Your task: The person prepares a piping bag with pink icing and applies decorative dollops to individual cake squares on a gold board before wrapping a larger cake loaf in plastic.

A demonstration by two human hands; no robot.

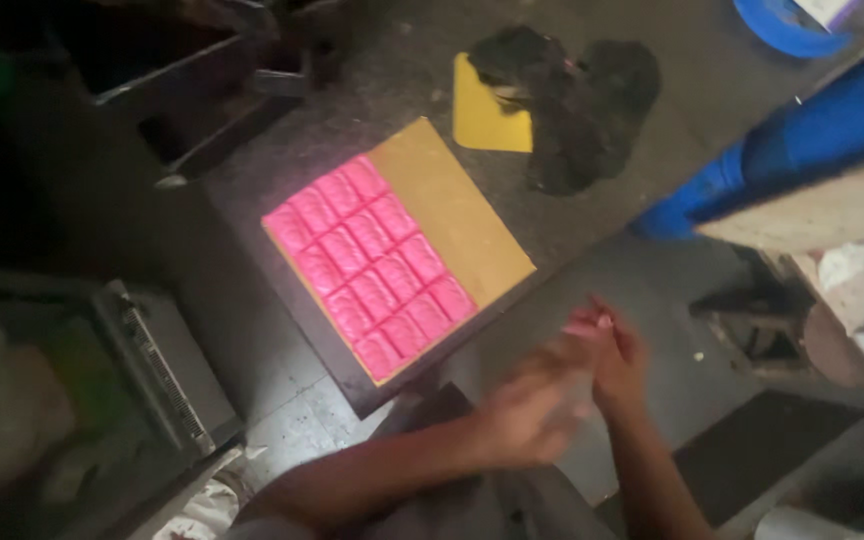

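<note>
Your left hand (pixel 527 405) and right hand (pixel 612 355) meet low and right of centre in the head view, pressed or rubbing together. Both are smeared by motion blur. A small pinkish patch shows at the fingertips of your right hand, but whether it is a held piece or only colour on the skin cannot be made out. Because of the blur, you cannot tell here whether either hand is clenched, slack, or grasping something.

Your left forearm comes in from the bottom edge and runs up and to the right. Your right forearm rises more steeply from the lower right corner. The wrists cross close together, the left hand lying partly over the right.

The nearest thing is a pink mould sheet (pixel 367 265) with rows of small raised shapes. It lies up and to the left of your hands, near but not touching. It rests on a tan board (pixel 457 215), covering the left part of it. The long axis of both runs diagonally, from upper left to lower right, and its lower right corner points toward your hands. Your left hand is the nearer one.

Beyond the board lie a yellow sheet (pixel 482 120) and a dark rag (pixel 582 105), touching. A blue barrel (pixel 802 135) stands to the right.
</note>
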